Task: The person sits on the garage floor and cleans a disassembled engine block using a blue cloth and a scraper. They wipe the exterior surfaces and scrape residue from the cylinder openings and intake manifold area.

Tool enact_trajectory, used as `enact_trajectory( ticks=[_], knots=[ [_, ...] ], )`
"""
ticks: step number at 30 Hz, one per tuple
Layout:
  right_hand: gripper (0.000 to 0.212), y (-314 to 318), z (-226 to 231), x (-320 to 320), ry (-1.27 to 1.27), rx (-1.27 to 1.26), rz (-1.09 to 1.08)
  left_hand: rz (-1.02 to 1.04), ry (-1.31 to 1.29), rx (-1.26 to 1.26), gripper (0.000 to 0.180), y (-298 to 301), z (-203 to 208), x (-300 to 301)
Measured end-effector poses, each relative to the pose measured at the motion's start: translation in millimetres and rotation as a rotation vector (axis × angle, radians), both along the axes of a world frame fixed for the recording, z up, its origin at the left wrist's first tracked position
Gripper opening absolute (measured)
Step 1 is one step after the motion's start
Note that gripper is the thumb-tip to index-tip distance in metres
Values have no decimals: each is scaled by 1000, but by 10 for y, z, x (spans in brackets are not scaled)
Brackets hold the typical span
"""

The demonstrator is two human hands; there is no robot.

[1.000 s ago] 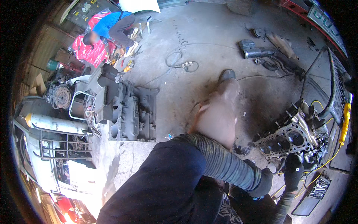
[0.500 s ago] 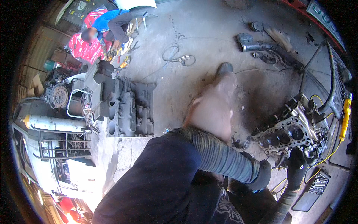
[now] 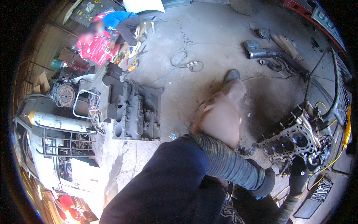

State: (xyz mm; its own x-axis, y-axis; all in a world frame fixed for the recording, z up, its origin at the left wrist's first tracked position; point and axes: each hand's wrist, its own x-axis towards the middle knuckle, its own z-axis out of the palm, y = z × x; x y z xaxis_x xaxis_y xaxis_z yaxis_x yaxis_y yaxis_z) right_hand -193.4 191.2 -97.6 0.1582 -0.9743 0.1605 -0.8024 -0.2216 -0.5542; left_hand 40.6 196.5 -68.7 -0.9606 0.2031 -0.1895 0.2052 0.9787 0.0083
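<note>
Both your gloved hands: right (image 3: 300, 175) reached the engine block (image 3: 294, 140) at four o'clock; left (image 3: 266, 181) beside it; grip unclear.

The engine block (image 3: 294, 140) near the gloved hands is dull silver-grey with black bores. Both gloves (image 3: 298, 175) are black. The sleeve (image 3: 227, 164) is ribbed grey-olive over dark navy cloth. A yellow cable (image 3: 347, 128) curves beside the block. The floor (image 3: 216, 41) is pale grey, oil-stained dark. A crouching person (image 3: 119, 22) wears blue beside red cloth (image 3: 93, 48).
</note>
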Motion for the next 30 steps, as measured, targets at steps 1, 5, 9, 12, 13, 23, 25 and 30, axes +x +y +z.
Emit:
enact_trajectory(
  ticks=[1,5,9,12,13,23,25,30],
  knots=[
    [26,17,2,-34,-47,110,-149,2,35,1,23,4,-22,3],
    [25,3,-91,-52,417,-74,116,12,4,-31,26,29,-80,-25],
    [27,40,-101,-47,-168,128,-178,13,27,-31,25,11,-112,-1],
    [29,28,-67,-34,-11,66,-100,-3,11,-14,25,-12,-74,30],
    [29,23,-57,-27,69,17,-61,-19,1,-26,25,-27,-53,35],
    [36,24,43,-195,-47,88,-151,72,24,78,28,-30,-6,11],
    [37,18,12,-195,-63,133,-196,43,-10,42,28,-9,-69,-13],
    [39,-2,-67,-142,195,-58,-27,30,-42,48,26,14,-121,-81]
  ],
)
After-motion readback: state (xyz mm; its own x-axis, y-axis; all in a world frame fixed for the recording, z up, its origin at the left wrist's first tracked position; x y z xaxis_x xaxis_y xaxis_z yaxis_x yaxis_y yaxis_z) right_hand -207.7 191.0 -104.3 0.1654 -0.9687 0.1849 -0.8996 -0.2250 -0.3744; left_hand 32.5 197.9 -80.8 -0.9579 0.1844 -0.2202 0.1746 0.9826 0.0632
